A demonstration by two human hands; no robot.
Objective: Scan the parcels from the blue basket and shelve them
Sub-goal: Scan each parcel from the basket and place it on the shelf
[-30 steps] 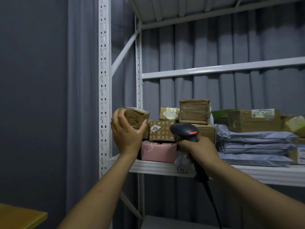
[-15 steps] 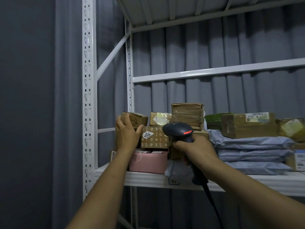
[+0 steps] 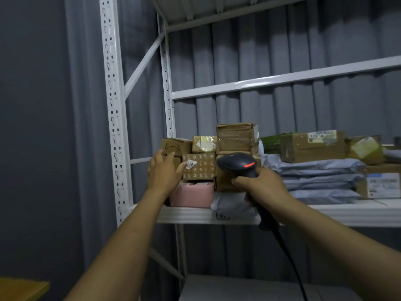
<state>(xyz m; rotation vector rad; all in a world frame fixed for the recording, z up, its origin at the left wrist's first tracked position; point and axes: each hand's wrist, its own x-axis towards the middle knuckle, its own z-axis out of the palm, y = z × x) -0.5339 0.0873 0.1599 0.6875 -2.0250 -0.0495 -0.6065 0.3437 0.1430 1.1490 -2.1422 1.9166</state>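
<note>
Your left hand (image 3: 166, 173) is hovering with fingers spread and holding nothing, just in front of the small cardboard parcel (image 3: 176, 146) that is sitting at the left end of the white shelf (image 3: 191, 215), on top of the stack beside the patterned box (image 3: 199, 167). Your right hand (image 3: 259, 184) is gripping the black scanner (image 3: 238, 165) firmly by its handle, its red light showing, head pointing toward the boxes. A pink box (image 3: 192, 194) is lying beneath the patterned one. Grey mailer bags (image 3: 314, 177) are lying stacked to the right.
</note>
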